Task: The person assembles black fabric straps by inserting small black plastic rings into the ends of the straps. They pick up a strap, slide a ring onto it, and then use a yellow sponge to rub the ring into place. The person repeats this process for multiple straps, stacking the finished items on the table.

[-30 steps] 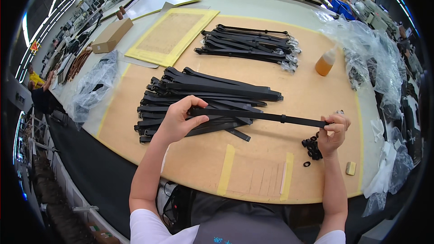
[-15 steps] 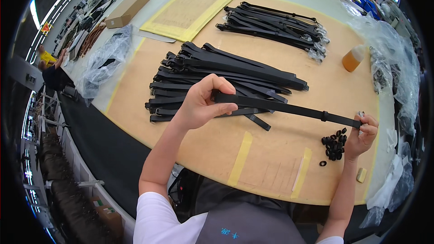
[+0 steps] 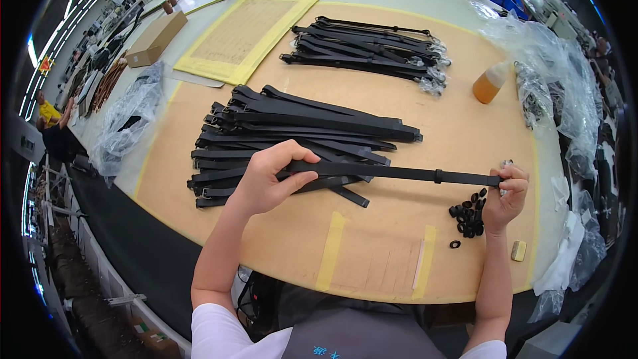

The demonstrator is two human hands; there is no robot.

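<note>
Stretched between my two hands is a black strap [image 3: 392, 171] with a small keeper loop part way along it. My left hand [image 3: 274, 176] pinches its left end between thumb and fingers. At the other end my right hand [image 3: 506, 196] grips the strap, and a bit of clear plastic shows at the fingers. Beneath and beyond the held strap lies a pile of black straps [image 3: 312, 123], with metal buckles at their left ends. Just left of my right hand sits a heap of small black loops [image 3: 468, 216], one of them lying apart.
Farther back lies a second bundle of black straps [image 3: 365, 50] with plastic-wrapped ends. A bottle of amber liquid [image 3: 488, 86] stands to its right. A yellow-edged board [image 3: 249, 33], a cardboard box [image 3: 156, 38], plastic bags [image 3: 129, 123] and a small block [image 3: 518, 250] are also on the table.
The whole view has shifted, so the table's things appear farther left. Against the pile, both hands and the strap sit slightly nearer to me, and the strap is more level.
</note>
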